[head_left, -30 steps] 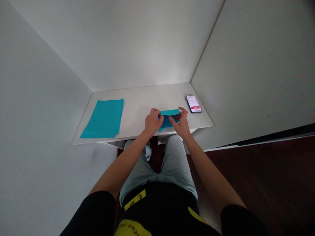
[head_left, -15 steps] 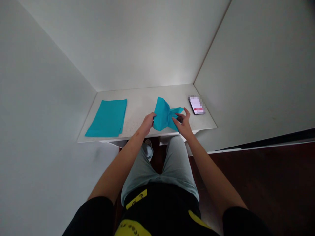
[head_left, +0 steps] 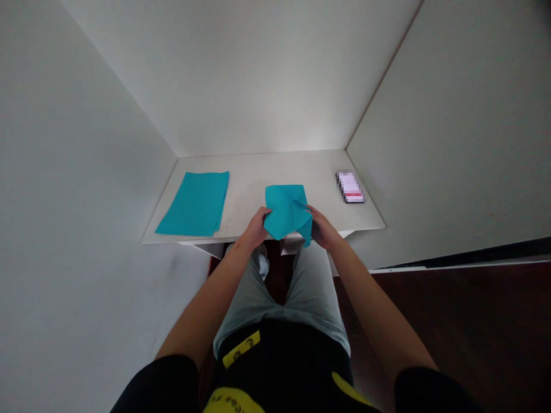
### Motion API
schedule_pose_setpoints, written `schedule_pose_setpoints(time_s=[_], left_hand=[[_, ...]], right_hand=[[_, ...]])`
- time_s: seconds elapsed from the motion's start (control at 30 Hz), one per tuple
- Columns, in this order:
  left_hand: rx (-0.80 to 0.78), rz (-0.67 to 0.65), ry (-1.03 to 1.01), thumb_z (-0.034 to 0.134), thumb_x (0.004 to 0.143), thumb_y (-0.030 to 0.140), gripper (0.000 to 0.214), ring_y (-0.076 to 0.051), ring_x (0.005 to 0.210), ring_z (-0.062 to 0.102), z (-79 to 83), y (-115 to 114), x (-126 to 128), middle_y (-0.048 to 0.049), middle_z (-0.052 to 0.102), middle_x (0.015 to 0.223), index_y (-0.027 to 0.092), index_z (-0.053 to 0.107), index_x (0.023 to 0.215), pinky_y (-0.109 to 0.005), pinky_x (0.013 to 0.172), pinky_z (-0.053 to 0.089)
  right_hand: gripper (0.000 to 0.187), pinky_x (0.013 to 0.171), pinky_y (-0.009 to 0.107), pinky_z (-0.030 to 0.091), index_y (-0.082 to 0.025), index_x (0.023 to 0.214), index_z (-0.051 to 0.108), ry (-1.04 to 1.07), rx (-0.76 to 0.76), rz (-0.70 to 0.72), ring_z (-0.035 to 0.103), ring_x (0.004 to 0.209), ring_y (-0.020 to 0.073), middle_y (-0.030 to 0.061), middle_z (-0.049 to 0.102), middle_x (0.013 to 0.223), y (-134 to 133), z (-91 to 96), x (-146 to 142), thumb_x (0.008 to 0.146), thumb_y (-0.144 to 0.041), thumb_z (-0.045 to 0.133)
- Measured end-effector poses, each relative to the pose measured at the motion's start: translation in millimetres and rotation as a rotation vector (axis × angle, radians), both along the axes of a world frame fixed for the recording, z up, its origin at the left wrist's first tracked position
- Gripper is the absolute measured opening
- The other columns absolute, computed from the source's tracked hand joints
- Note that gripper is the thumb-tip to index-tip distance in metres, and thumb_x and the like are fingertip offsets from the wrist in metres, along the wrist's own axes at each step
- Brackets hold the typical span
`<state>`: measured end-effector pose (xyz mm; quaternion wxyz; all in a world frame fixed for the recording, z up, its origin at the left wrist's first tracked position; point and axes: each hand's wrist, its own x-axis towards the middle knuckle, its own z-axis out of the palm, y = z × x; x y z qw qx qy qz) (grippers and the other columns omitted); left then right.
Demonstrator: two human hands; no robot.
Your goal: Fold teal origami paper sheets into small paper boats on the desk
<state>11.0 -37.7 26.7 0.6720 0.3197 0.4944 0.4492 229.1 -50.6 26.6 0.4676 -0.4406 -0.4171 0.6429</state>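
Observation:
A folded sheet of turquoise paper (head_left: 286, 209) is held up over the front edge of the white table, creased, with a flap hanging down on its right. My left hand (head_left: 259, 222) is closed on its left edge, thumb on the near face. On the opposite side my right hand (head_left: 321, 225) grips the paper's right edge, its fingers partly hidden behind the flap.
On the left of the white table (head_left: 253, 172) lies a stack of turquoise paper sheets (head_left: 196, 203). A phone (head_left: 350, 186) with a lit, blurred screen rests at the right end. Walls enclose the table at the back and both sides. My legs are below its front edge.
The paper has turned and opened out from a pinched, bow-like shape to a broader face. My right hand's spread fingers have closed at its right edge. The view has shifted slightly.

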Motion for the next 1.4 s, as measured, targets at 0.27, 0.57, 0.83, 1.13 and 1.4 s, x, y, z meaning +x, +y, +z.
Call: schedule_pose_setpoints(time_s=[0.27,0.57,0.83,1.13,1.4], left_hand=[[0.002,-0.122,-0.128,0.069,0.076,0.049,0.038,-0.032,0.106,0.076,2.9,-5,-3,-0.0085,0.081,0.098,0.020,0.072,0.100,-0.043,0.094,0.062],[0.190,0.043,0.342,0.067,0.092,0.044,0.023,-0.020,0.078,0.061,-6.8,-2,-12,0.0013,0.063,0.075,0.024,0.060,0.083,-0.031,0.074,0.049],[0.256,-0.043,0.309,0.069,0.096,0.066,0.044,-0.015,0.059,0.050,13.8,-5,-1,0.0054,0.056,0.066,0.024,0.057,0.096,-0.024,0.055,0.037],[0.301,0.030,0.274,0.071,0.098,0.062,0.040,-0.014,0.058,0.046,28.5,-10,-5,0.0063,0.051,0.064,0.024,0.058,0.095,-0.023,0.053,0.035],[0.281,0.334,0.550,0.060,0.105,0.037,0.018,-0.017,0.071,0.056,15.0,-8,-42,0.0023,0.061,0.074,0.023,0.061,0.095,-0.026,0.066,0.042]], right_hand=[[0.057,0.102,0.057,0.064,-0.028,0.122,0.075,-0.007,-0.009,-0.031,0.078,0.114,0.0354,0.0089,0.084,0.112,3,-2.1,-17,0.086,-0.073,0.074],[0.066,0.094,0.052,0.066,-0.025,0.113,0.077,-0.016,-0.087,-0.211,0.079,0.109,0.0347,0.0091,0.084,0.109,15,-7.4,-12,0.081,-0.083,0.076],[0.068,0.115,0.053,0.056,-0.026,0.115,0.080,0.142,0.042,-0.150,0.069,0.135,0.0367,0.0088,0.084,0.121,9,-1.8,-25,0.077,-0.082,0.079],[0.059,0.102,0.054,0.063,-0.030,0.111,0.080,0.253,0.005,-0.146,0.075,0.119,0.0367,0.0053,0.085,0.117,-5,-9.9,-42,0.063,-0.060,0.096],[0.061,0.062,0.031,0.055,-0.032,0.139,0.073,-0.143,0.196,-0.272,0.062,0.069,0.0131,0.0047,0.077,0.131,6,-10.1,-3,0.082,-0.052,0.082]])
